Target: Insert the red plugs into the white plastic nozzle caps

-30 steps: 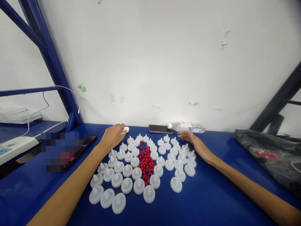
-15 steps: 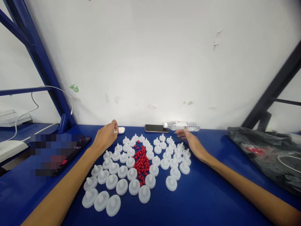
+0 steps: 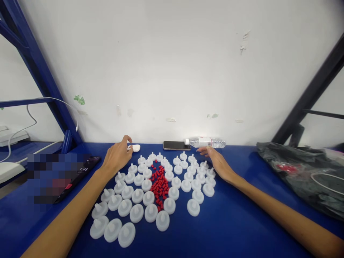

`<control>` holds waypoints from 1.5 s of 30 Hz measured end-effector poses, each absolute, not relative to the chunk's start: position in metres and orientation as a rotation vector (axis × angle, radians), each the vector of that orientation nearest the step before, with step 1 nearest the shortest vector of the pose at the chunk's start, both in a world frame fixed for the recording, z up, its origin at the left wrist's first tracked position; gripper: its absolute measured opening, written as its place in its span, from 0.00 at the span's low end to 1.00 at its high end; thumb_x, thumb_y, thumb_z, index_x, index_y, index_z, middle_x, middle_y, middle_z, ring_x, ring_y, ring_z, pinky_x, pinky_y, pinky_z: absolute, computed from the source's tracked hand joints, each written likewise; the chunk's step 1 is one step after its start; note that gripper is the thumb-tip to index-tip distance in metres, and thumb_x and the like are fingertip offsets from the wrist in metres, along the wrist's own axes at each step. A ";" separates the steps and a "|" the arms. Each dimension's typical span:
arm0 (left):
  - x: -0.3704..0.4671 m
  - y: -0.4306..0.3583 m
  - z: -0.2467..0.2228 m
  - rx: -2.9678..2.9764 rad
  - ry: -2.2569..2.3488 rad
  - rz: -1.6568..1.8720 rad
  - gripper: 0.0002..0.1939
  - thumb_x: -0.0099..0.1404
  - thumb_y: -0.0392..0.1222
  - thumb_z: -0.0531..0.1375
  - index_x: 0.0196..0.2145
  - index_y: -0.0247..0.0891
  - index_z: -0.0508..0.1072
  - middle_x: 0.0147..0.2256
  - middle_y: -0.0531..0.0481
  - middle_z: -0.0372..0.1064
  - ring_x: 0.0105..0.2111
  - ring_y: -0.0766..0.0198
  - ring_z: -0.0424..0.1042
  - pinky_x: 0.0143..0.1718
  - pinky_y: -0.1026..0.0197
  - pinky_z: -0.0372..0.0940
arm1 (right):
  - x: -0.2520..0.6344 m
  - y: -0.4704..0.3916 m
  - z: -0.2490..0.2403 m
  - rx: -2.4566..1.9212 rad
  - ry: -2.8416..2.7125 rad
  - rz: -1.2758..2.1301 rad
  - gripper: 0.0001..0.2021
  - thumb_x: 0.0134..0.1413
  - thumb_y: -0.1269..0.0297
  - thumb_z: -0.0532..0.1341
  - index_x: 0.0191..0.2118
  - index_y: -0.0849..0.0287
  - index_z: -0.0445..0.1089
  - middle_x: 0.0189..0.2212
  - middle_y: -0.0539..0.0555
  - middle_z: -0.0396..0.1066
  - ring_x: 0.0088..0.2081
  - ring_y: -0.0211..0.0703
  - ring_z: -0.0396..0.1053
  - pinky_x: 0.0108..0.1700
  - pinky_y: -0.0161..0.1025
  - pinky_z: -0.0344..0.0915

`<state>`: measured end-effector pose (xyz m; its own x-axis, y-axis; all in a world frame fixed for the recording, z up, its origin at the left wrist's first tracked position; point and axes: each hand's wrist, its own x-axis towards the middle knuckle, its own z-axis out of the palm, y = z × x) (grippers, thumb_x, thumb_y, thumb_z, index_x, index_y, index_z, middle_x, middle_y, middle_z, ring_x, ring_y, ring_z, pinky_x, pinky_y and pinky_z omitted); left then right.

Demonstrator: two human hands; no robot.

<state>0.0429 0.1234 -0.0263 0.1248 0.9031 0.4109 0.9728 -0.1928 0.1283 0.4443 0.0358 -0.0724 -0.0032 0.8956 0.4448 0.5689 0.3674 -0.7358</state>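
Beside discs (image 3: 137, 196), hands (image 3: 117, 156) (image 3: 219, 164), white object (image 3: 136, 147) part-hidden

place=workshop, likely | blue flat workbench (image 3: 228, 222) | blue metal frame (image 3: 40, 61) | patchy white wall (image 3: 161, 71) | many white round stemmed plastic parts (image 3: 162, 221) | small red plastic tubes (image 3: 160, 186)

1. Bright, diffuse light washes the pale wall (image 3: 161, 79), strongest across its middle and greyer toward the top; its source cannot be made out
2. Shadows lie soft and faint on the deep-blue tabletop (image 3: 228, 229), while small glints pick out the clear bottle (image 3: 219, 143)
3. White discs (image 3: 162, 223) appear pale and low in contrast; red pieces (image 3: 159, 187) stay vivid but soft in detail
4. A dark smudge (image 3: 340, 5) shades the top right corner
5. Wide-angle stretch elongates the forearms (image 3: 282, 210) toward the frame edges; coarse pixel blocks (image 3: 57, 179) obscure an area at left
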 end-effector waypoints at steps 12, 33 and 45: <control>0.041 0.122 -0.028 -2.219 -1.768 -0.606 0.20 0.73 0.41 0.60 0.61 0.40 0.66 0.56 0.42 0.68 0.41 0.60 0.76 0.39 0.54 0.76 | 0.443 0.035 -0.072 -1.320 -1.718 0.392 0.28 0.73 0.41 0.41 0.49 0.52 0.73 0.49 0.55 0.75 0.50 0.52 0.73 0.58 0.52 0.66; 0.049 0.117 -0.021 -2.270 -1.799 -0.548 0.16 0.75 0.49 0.57 0.54 0.38 0.71 0.51 0.45 0.71 0.40 0.59 0.75 0.44 0.50 0.73 | 0.440 0.030 -0.067 -1.314 -1.771 0.355 0.28 0.73 0.43 0.41 0.50 0.52 0.73 0.49 0.55 0.75 0.50 0.51 0.73 0.57 0.49 0.66; 0.050 0.116 -0.017 -2.290 -1.779 -0.572 0.14 0.74 0.48 0.59 0.49 0.37 0.74 0.45 0.47 0.75 0.40 0.59 0.76 0.44 0.50 0.73 | 0.436 0.023 -0.057 -1.282 -1.803 0.118 0.24 0.74 0.46 0.42 0.51 0.51 0.71 0.49 0.57 0.73 0.52 0.54 0.71 0.58 0.51 0.64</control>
